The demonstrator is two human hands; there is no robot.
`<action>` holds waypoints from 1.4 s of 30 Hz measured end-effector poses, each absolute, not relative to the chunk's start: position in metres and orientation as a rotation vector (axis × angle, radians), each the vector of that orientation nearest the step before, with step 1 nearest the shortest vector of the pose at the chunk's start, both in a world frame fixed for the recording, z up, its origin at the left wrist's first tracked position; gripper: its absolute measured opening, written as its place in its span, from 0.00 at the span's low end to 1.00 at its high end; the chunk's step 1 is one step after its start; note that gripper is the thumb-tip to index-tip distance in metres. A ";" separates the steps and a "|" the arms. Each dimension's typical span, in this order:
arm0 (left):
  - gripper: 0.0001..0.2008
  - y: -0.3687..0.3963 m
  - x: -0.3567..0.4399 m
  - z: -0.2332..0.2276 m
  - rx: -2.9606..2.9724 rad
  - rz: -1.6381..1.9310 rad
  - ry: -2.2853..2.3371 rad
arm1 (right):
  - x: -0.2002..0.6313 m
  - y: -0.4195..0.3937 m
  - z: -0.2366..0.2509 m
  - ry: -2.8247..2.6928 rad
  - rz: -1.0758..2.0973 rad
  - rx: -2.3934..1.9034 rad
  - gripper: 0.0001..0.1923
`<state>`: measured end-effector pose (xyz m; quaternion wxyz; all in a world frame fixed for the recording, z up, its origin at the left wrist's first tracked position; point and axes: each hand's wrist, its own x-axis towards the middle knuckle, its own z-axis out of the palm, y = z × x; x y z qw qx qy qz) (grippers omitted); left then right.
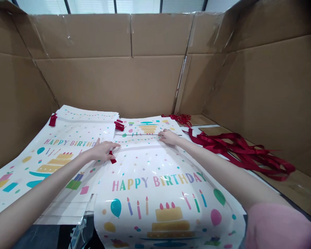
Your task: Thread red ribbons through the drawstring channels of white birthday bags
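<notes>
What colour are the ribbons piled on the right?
Dark red; the ribbons show clearly in the head view, right of the right hand.
</notes>
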<state>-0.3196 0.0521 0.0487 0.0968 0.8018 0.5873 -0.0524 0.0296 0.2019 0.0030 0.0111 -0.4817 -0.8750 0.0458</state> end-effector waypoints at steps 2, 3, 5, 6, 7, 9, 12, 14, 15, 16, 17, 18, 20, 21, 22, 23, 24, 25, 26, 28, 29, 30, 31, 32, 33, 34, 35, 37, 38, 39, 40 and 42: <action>0.27 0.054 -0.317 0.050 2.373 -0.165 1.743 | 0.027 0.215 0.007 -2.724 0.183 -1.553 0.21; 0.27 0.055 -0.316 0.050 2.367 -0.165 1.742 | 0.026 0.220 0.010 -2.725 0.208 -1.580 0.22; 0.27 0.056 -0.316 0.051 2.345 -0.159 1.742 | 0.024 0.229 0.016 -2.738 0.270 -1.625 0.25; 0.28 0.056 -0.315 0.052 2.333 -0.153 1.740 | 0.023 0.233 0.019 -2.747 0.307 -1.645 0.26; 0.28 0.056 -0.315 0.052 2.321 -0.145 1.738 | 0.022 0.236 0.022 -2.756 0.345 -1.663 0.27; 0.29 0.056 -0.314 0.053 2.301 -0.128 1.738 | 0.020 0.242 0.026 -2.772 0.412 -1.694 0.27; 0.28 0.055 -0.313 0.054 2.275 -0.128 1.746 | 0.016 0.246 0.029 -2.783 0.448 -1.713 0.24; 0.28 0.055 -0.313 0.054 2.276 -0.137 1.747 | 0.014 0.244 0.030 -2.774 0.418 -1.704 0.21; 0.28 0.055 -0.314 0.054 2.281 -0.141 1.747 | 0.013 0.242 0.031 -2.766 0.389 -1.693 0.20; 0.28 0.055 -0.314 0.054 2.288 -0.144 1.746 | 0.012 0.240 0.032 -2.758 0.353 -1.679 0.18; 0.28 0.056 -0.314 0.055 2.295 -0.149 1.746 | 0.012 0.236 0.034 -2.751 0.313 -1.664 0.17; 0.29 0.058 -0.315 0.055 2.301 -0.156 1.750 | 0.012 0.232 0.037 -2.745 0.270 -1.646 0.16; 0.31 0.062 -0.315 0.057 2.315 -0.178 1.756 | 0.012 0.223 0.044 -2.730 0.173 -1.598 0.13; 0.32 0.065 -0.314 0.059 2.329 -0.185 1.755 | 0.013 0.218 0.049 -2.721 0.122 -1.569 0.12; 0.31 0.068 -0.311 0.062 2.355 -0.172 1.757 | 0.013 0.213 0.054 -2.710 0.071 -1.537 0.10; 0.30 0.072 -0.308 0.065 2.391 -0.128 1.771 | 0.014 0.207 0.059 -2.700 0.022 -1.504 0.09; 0.28 0.075 -0.304 0.069 2.433 -0.056 1.793 | 0.015 0.200 0.065 -2.692 -0.024 -1.470 0.08; 0.26 0.078 -0.299 0.074 2.478 0.039 1.817 | 0.017 0.193 0.071 -2.687 -0.066 -1.440 0.08; 0.24 0.081 -0.292 0.079 2.522 0.148 1.830 | 0.018 0.186 0.076 -2.685 -0.103 -1.411 0.08; 0.22 0.085 -0.277 0.089 2.606 0.334 1.778 | 0.022 0.171 0.084 -2.688 -0.162 -1.360 0.09; 0.21 0.086 -0.269 0.093 2.654 0.399 1.709 | 0.024 0.163 0.087 -2.693 -0.186 -1.331 0.09; 0.20 0.087 -0.260 0.096 2.709 0.448 1.625 | 0.026 0.155 0.089 -2.692 -0.212 -1.296 0.10; 0.19 0.087 -0.252 0.098 2.763 0.485 1.541 | 0.029 0.149 0.091 -2.682 -0.249 -1.247 0.09; 0.17 0.086 -0.244 0.099 2.819 0.508 1.465 | 0.032 0.142 0.092 -2.657 -0.301 -1.174 0.09; 0.15 0.085 -0.237 0.100 2.876 0.526 1.404 | 0.035 0.137 0.093 -2.613 -0.368 -1.074 0.09; 0.12 0.082 -0.231 0.099 2.934 0.544 1.362 | 0.038 0.132 0.093 -2.550 -0.444 -0.952 0.10; 0.10 0.079 -0.226 0.098 2.995 0.560 1.330 | 0.041 0.127 0.094 -2.471 -0.520 -0.822 0.10; 0.10 0.072 -0.219 0.096 3.097 0.587 1.284 | 0.047 0.118 0.095 -2.316 -0.640 -0.594 0.12; 0.10 0.069 -0.218 0.095 3.132 0.584 1.258 | 0.050 0.114 0.095 -2.260 -0.678 -0.512 0.12; 0.10 0.065 -0.218 0.094 3.151 0.570 1.228 | 0.053 0.110 0.096 -2.227 -0.704 -0.454 0.13; 0.10 0.061 -0.220 0.092 3.156 0.546 1.198 | 0.056 0.105 0.096 -2.213 -0.720 -0.411 0.13; 0.09 0.054 -0.227 0.089 3.140 0.491 1.161 | 0.062 0.095 0.096 -2.221 -0.734 -0.356 0.13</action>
